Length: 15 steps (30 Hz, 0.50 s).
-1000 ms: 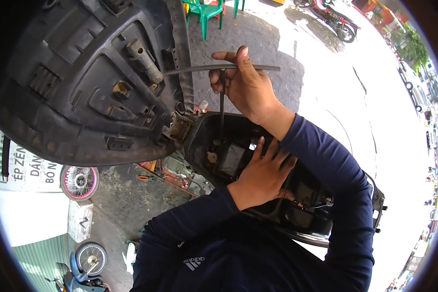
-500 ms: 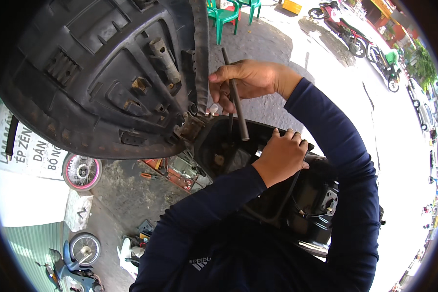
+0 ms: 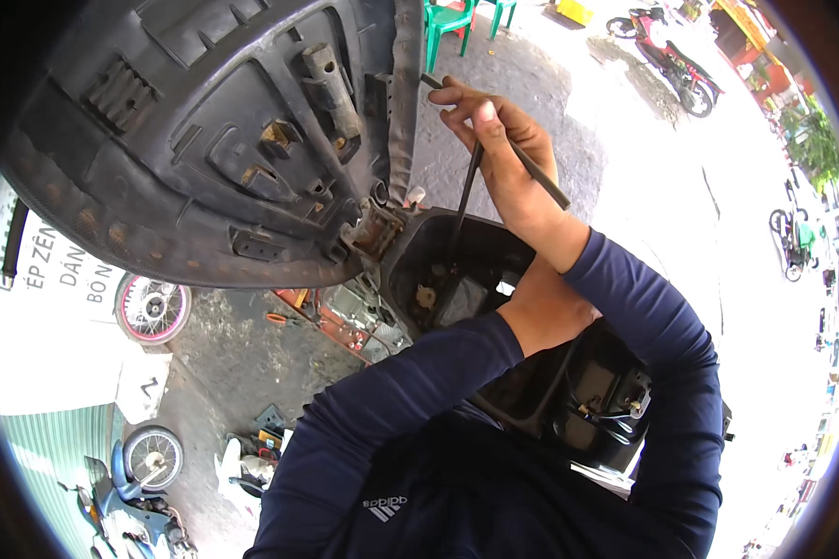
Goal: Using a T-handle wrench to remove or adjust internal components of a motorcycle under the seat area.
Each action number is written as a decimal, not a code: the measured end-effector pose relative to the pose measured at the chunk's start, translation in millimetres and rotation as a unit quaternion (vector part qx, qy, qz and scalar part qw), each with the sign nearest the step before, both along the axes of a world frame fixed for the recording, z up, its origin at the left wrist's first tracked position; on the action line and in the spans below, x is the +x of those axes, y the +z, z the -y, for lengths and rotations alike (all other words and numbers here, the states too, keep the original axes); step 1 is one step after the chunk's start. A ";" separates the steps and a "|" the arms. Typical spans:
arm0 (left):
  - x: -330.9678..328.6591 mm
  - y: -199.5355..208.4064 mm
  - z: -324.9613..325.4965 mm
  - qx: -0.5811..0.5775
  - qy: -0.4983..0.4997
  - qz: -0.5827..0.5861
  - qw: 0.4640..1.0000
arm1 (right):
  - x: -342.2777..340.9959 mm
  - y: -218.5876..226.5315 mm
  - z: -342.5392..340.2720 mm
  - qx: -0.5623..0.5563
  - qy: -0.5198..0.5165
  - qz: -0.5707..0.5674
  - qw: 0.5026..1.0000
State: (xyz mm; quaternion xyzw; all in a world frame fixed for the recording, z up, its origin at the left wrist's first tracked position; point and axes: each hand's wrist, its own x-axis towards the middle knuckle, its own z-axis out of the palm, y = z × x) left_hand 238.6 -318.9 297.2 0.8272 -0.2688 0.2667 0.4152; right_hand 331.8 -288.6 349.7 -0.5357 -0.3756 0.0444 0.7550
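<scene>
My right hand [image 3: 508, 154] is closed around the crossbar of a dark metal T-handle wrench [image 3: 469, 191]. Its thin shaft slants down into a black under-seat storage box [image 3: 419, 228] on a motorbike; the lower tip is lost in the dark interior. My left hand [image 3: 552, 303] lies over the right side of that box, below my right wrist. The right forearm covers its fingers. Hinged up to the left of the box is the seat [image 3: 224, 158], showing its ribbed black underside.
Below the seat, tools lie by a red tray [image 3: 350, 340] on the ground. A pink-rimmed wheel [image 3: 154, 309] and a blue motorbike [image 3: 130, 512] stand to the left. Green chairs [image 3: 449, 23] are at the top, with parked motorbikes [image 3: 676, 65] at upper right.
The wrench's crossbar has turned and now slants from upper left to lower right. My right hand has moved up and to the right with it, and its wrist now overlaps my left hand.
</scene>
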 end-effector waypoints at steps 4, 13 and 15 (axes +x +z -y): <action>3.4 -6.8 3.0 0.036 0.003 0.015 0.999 | 7.0 0.9 0.7 -0.008 0.040 -0.035 0.999; 3.0 -20.4 6.0 0.081 -0.041 -0.183 0.979 | -34.6 -2.1 3.4 -0.005 -0.050 -0.015 0.999; 0.3 -25.2 5.0 0.099 -0.013 -0.128 0.987 | -41.4 -1.3 2.3 -0.015 -0.095 0.024 0.995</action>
